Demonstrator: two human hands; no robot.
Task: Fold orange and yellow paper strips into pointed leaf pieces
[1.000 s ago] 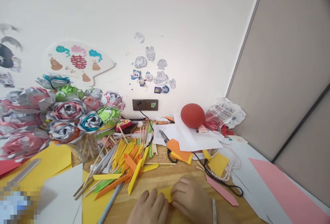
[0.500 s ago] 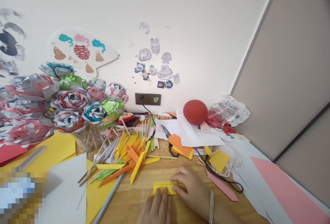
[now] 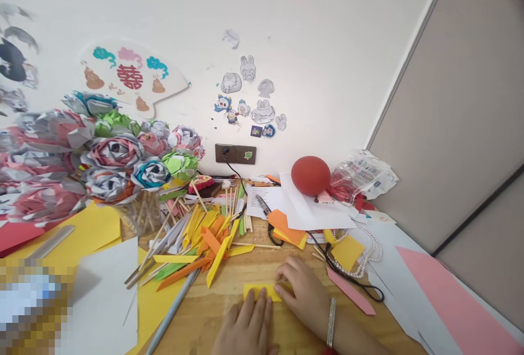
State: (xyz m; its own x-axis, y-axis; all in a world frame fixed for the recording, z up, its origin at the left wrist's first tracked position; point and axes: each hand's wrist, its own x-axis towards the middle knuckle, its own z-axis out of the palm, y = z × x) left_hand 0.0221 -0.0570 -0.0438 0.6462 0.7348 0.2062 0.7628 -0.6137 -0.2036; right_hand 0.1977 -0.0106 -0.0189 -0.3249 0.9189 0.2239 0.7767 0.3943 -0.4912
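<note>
A folded yellow paper strip [image 3: 270,292] lies on the wooden table in front of me. My left hand [image 3: 245,325] rests flat, with its outstretched fingertips pressing on the strip's near side. At the strip's right end is my right hand [image 3: 305,292], its fingers bent and closed over the paper, a silvery bracelet at the wrist. The fingers cover part of the strip's right end. Just beyond my hands lies a pile of folded yellow and orange paper pieces [image 3: 215,240]. A pink paper strip [image 3: 351,291] lies to the right of my right hand.
Folded paper flowers [image 3: 117,153] stand at the left. Scissors [image 3: 263,206] lie partly under orange paper [image 3: 286,227]. A red balloon [image 3: 310,175], a bead string [image 3: 374,246] and a black cord [image 3: 347,273] are on the right. White sheets [image 3: 104,289] lie at left.
The view has tilted down slightly. The yellow strip was mostly covered by both hands, then showed more fully. My left fingers now reach further over it, and my right hand stays at its right end.
</note>
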